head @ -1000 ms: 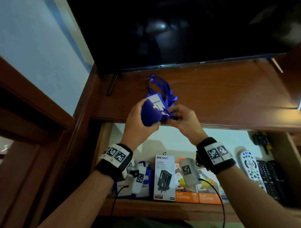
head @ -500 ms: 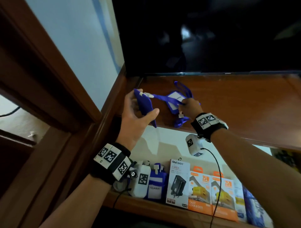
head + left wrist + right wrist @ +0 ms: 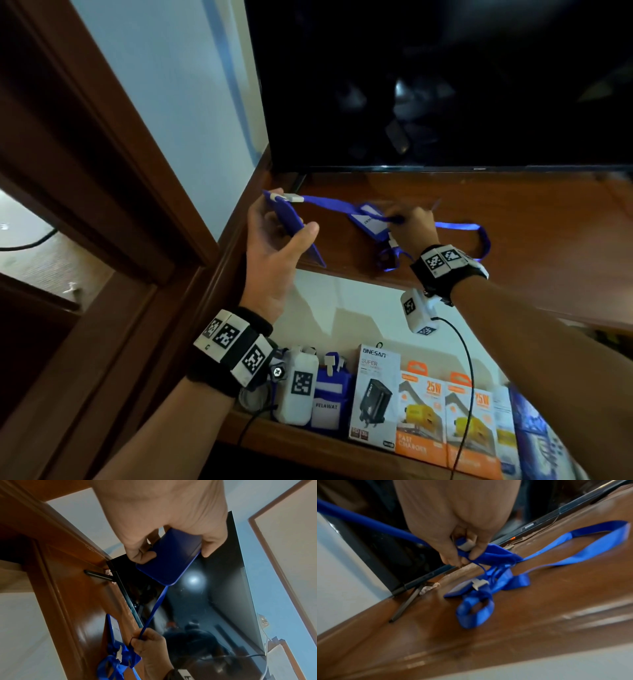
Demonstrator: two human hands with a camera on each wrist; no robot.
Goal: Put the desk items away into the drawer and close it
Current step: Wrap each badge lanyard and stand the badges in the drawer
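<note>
My left hand (image 3: 285,222) grips a blue card holder (image 3: 310,250) by its edges, raised over the left end of the wooden desk top (image 3: 534,246). In the left wrist view the holder (image 3: 169,559) sits between thumb and fingers. Its blue strap (image 3: 329,202) runs taut to my right hand (image 3: 407,219), which pinches the strap (image 3: 385,530) near a white clip. A second blue badge (image 3: 368,219) with a white card lies on the desk under that hand. More lanyard ribbon (image 3: 476,601) lies tangled there, and a loop (image 3: 479,236) trails right.
The open drawer (image 3: 342,301) below the desk edge holds a blue badge (image 3: 330,394), a white charger box (image 3: 375,394) and orange charger boxes (image 3: 424,421). A dark TV (image 3: 445,85) stands at the back of the desk. A wooden frame (image 3: 102,154) rises at the left.
My left hand has drawn the card holder left and away from my right hand, so the strap now stretches between them. The lanyard loop has spread out to the right.
</note>
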